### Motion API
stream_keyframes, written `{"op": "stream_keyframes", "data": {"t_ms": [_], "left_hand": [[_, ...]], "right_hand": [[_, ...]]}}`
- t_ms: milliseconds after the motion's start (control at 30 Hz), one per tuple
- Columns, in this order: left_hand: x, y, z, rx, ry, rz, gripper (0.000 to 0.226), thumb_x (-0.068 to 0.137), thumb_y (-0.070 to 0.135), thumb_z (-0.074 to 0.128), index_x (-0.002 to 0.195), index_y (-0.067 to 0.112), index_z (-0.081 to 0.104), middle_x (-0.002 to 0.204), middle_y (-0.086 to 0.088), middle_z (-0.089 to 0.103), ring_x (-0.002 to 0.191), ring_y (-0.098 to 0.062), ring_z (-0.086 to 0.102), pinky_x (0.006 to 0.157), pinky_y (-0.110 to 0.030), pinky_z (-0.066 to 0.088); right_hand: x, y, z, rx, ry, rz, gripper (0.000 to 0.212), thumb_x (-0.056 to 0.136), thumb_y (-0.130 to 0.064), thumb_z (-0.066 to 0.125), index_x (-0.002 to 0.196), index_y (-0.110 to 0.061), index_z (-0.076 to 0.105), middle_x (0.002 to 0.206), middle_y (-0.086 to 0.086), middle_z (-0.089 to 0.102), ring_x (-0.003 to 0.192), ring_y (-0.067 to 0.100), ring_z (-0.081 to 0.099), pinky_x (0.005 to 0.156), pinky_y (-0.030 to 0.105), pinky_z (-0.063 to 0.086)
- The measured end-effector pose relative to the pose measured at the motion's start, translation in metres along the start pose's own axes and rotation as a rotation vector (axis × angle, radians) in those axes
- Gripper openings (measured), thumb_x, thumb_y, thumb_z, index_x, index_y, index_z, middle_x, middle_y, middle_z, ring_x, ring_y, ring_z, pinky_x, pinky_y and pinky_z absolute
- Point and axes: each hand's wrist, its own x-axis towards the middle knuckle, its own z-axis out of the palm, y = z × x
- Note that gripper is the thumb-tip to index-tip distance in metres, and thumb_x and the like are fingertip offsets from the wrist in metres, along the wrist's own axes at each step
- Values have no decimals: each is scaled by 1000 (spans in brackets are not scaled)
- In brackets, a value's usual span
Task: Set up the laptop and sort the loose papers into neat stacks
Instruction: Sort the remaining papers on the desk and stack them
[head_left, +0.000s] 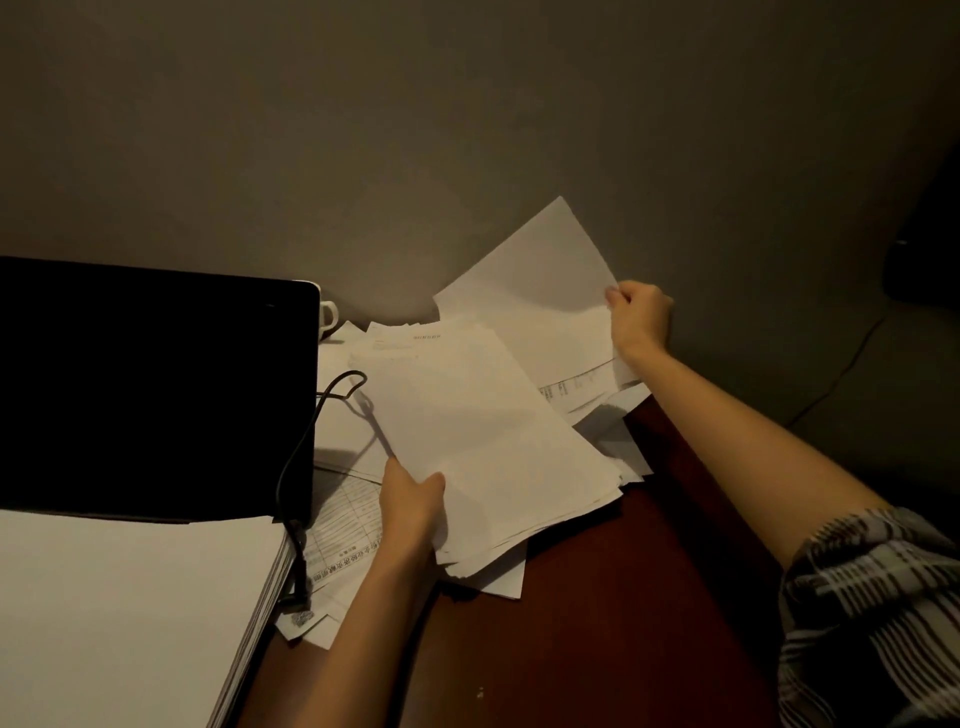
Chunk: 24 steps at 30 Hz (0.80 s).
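Papers (483, 441) — in both hands' grip

Matt white paper sheets (483, 441), glossy black laptop screen (156, 384), smooth dark reddish wood surface (597, 623), plaid cloth sleeve (872, 613), matt wall (415, 130)

a white mug (328, 315) stands at the wall on the dark red-brown table (597, 623).

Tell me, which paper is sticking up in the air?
The single sheet pinched by the right hand against the wall. The left hand holds a thick bundle low, and the loose papers lie flat.
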Motion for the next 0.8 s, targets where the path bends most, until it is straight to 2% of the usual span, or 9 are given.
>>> {"op": "stream_keyframes", "data": {"t_ms": [167, 233, 300, 333, 400, 500, 600, 700, 800], "left_hand": [[-3, 5, -1, -66, -2, 0, 44, 85, -12, 48, 128, -1, 50, 114, -10, 60, 101, -26, 59, 79, -29, 45], [-7, 9, -3, -63, -7, -1, 38, 88, -8, 46, 125, -3, 52, 103, -8, 62, 84, -20, 60, 67, -25, 46], [-13, 17, -4, -136, -16, -53, 33, 96, 8, 44, 127, -4, 49, 106, -11, 61, 90, -25, 61, 71, -29, 50], [-19, 24, -5, -228, -55, -117, 35, 101, 21, 40, 128, 0, 48, 112, -10, 60, 100, -29, 60, 81, -35, 50], [-25, 34, -9, -459, -184, -180, 46, 103, 42, 26, 117, 9, 56, 103, -6, 65, 97, -29, 61, 74, -34, 51], [-27, 41, -15, -581, -312, -122, 51, 102, 46, 24, 119, 13, 59, 94, -3, 71, 90, -23, 65, 68, -28, 53], [-25, 36, -13, -377, -179, -194, 40, 103, 29, 34, 133, 6, 45, 101, -7, 61, 88, -21, 57, 74, -28, 46], [-22, 30, -12, -36, -58, -113, 32, 99, 6, 36, 122, -12, 49, 75, -7, 51, 62, -15, 47, 46, -17, 39], [-13, 23, -11, 75, -22, -61, 30, 96, 0, 34, 120, -12, 49, 87, -14, 52, 62, -14, 44, 40, -12, 35]], "right_hand": [[-11, -32, -37, 29, 181, -236, 24, 98, -19, 49, 99, -3, 67, 84, 9, 65, 70, 7, 55, 61, 10, 42], [-28, -37, -51, 52, 276, -450, 22, 97, -17, 53, 107, -3, 67, 88, 11, 69, 73, 12, 62, 62, 14, 47], [-54, -26, -56, -1, 294, -750, 19, 92, -10, 61, 108, -2, 67, 86, 13, 71, 70, 16, 65, 58, 21, 53], [-71, -15, -54, -50, 269, -887, 19, 92, -9, 62, 108, -3, 68, 87, 13, 72, 69, 19, 67, 56, 26, 56], [-109, 14, -45, -154, 177, -1079, 23, 96, -10, 53, 111, -5, 70, 95, 14, 73, 77, 24, 71, 58, 34, 58], [-162, 55, -34, -231, -18, -1271, 28, 98, -12, 46, 104, -7, 73, 96, 14, 73, 81, 23, 72, 61, 33, 60], [-188, 80, -29, -257, -300, -1257, 22, 82, -14, 71, 103, -9, 73, 95, 10, 73, 82, 20, 72, 60, 31, 60], [-185, 80, -35, -248, -459, -1195, 24, 85, -22, 58, 100, -11, 74, 94, 6, 74, 82, 17, 72, 63, 29, 60], [-177, 75, -43, -210, -530, -1162, 26, 86, -23, 54, 96, -11, 74, 88, 4, 75, 76, 15, 72, 61, 29, 59]]}}
